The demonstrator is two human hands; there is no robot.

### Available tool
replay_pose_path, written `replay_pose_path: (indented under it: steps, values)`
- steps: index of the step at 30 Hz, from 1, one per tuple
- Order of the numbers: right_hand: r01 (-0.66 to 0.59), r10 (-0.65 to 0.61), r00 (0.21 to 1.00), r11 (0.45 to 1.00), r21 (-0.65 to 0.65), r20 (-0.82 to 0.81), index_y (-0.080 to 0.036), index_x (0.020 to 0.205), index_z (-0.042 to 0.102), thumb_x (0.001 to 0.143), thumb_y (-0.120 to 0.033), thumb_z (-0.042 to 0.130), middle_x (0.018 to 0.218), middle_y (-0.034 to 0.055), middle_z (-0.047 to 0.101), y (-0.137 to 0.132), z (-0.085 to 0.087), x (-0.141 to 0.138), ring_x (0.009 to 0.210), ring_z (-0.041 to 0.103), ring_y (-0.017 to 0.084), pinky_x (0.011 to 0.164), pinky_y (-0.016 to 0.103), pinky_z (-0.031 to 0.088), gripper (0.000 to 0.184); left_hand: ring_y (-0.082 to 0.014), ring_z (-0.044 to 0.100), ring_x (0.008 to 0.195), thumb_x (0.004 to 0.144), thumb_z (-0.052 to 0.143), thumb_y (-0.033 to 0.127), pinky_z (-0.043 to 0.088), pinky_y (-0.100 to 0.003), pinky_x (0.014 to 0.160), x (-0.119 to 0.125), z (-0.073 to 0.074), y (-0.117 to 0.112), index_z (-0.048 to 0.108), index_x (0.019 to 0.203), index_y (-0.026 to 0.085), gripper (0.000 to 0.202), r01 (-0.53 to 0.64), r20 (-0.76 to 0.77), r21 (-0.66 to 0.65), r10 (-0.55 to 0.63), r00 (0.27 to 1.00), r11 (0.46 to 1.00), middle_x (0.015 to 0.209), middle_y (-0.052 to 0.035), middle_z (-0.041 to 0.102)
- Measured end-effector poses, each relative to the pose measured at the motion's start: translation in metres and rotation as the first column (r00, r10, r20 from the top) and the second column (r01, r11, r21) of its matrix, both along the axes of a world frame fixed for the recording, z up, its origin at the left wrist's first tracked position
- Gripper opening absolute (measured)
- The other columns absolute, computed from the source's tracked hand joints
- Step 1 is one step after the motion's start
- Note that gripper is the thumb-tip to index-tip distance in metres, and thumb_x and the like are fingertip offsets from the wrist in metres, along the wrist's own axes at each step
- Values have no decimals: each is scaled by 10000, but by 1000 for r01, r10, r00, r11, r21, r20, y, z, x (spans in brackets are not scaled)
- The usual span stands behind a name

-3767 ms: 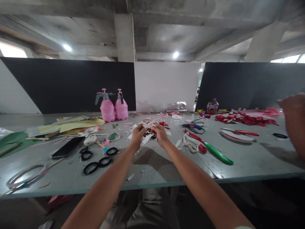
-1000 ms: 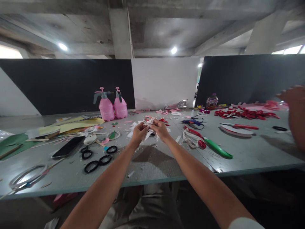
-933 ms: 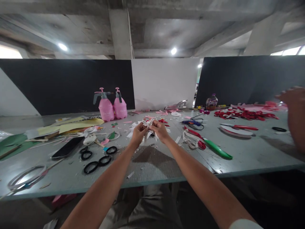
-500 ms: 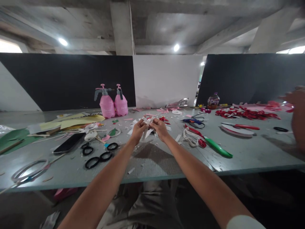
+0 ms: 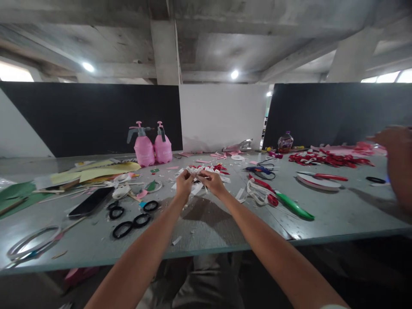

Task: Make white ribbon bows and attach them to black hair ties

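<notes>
My left hand (image 5: 184,183) and my right hand (image 5: 211,181) meet over the middle of the table, fingertips pinched close together. Between them is a piece of white ribbon (image 5: 195,175), small and partly covered by the fingers. White strips (image 5: 197,189) show just below the fingertips; whether they hang from the held piece or lie on the table I cannot tell. Behind the hands lies a small heap of red ribbon pieces (image 5: 220,168) mixed with white ones.
Black-handled scissors (image 5: 132,224), a phone (image 5: 92,201) and pink spray bottles (image 5: 144,150) are at left. On the right lie a blue glue gun (image 5: 261,171), a green-handled tool (image 5: 294,206), a ribbon roll (image 5: 317,182) and red ribbons (image 5: 331,159). Another person's arm (image 5: 399,167) reaches in.
The view has tilted up slightly, so the table sits lower. My fingers have shifted on the white ribbon, and its upper loops no longer stand out clearly above them.
</notes>
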State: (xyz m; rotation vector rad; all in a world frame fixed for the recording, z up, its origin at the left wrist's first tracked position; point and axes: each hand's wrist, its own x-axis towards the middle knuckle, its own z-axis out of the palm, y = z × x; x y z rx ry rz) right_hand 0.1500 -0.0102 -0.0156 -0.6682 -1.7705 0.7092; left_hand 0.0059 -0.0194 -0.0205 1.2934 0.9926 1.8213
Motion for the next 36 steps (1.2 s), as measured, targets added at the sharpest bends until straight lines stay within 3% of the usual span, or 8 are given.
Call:
replay_pose_path:
  steps: [3,8,13,16,19,23,27,36]
  values:
    - [72,-73,995,997,-23,-62,-181,1038,672,775,-399,582,939,59,695,1,0,0,833,616,182,722,265,460,354,-53,417,536,639,715,397,331,-179,527,-3,0,2,659,1025,156,458,-59,20,-13,59,998,998,628,56,519]
    - [174,-176,984,981,-83,-22,-136,792,663,761,-471,576,621,9,609,8,-2,2,564,520,129,536,222,392,348,-80,477,528,700,659,358,372,-193,525,4,-5,2,679,866,149,268,51,-306,0,-49,951,999,589,39,537]
    - [267,-301,934,946,-181,-193,-140,752,645,719,-515,598,582,-9,556,22,-7,13,526,502,122,496,226,406,379,-111,565,670,750,621,312,443,-236,660,5,-10,0,665,1036,188,314,113,-513,27,-83,854,993,933,-47,677]
    - [185,-271,921,936,-299,-280,-141,793,652,689,-535,612,634,11,599,27,-9,17,552,552,142,502,247,461,409,-126,584,754,741,639,328,456,-256,718,4,-11,1,611,1121,191,405,-1,-425,59,26,905,998,1046,-79,654]
    - [123,-186,963,948,-295,-195,-148,796,673,663,-509,646,634,12,619,24,-11,12,564,562,146,495,245,470,386,-140,592,732,724,642,423,449,-253,669,7,-11,3,611,998,144,392,-51,-298,-54,33,954,997,893,-71,652]
    - [43,-94,983,953,-301,-157,-163,824,690,685,-487,631,601,-11,592,17,-12,4,504,525,130,446,244,460,357,-134,555,596,688,642,494,396,-241,589,8,-11,5,603,702,134,362,-39,-367,-158,-22,930,987,629,-22,604]
    - [-9,-79,970,933,-361,-229,-176,888,692,651,-454,669,578,-34,556,16,-12,4,484,506,121,453,256,476,366,-128,549,576,649,681,459,375,-227,554,5,-11,4,643,729,134,337,-49,-370,-144,-8,929,988,615,-15,620]
    - [-139,-54,916,887,-440,-398,-201,1019,643,648,-429,685,786,9,649,8,5,7,632,593,145,449,233,489,437,-86,527,543,603,751,423,438,-219,541,13,-8,-1,661,866,145,393,219,-9,-184,-225,974,958,730,-18,648]
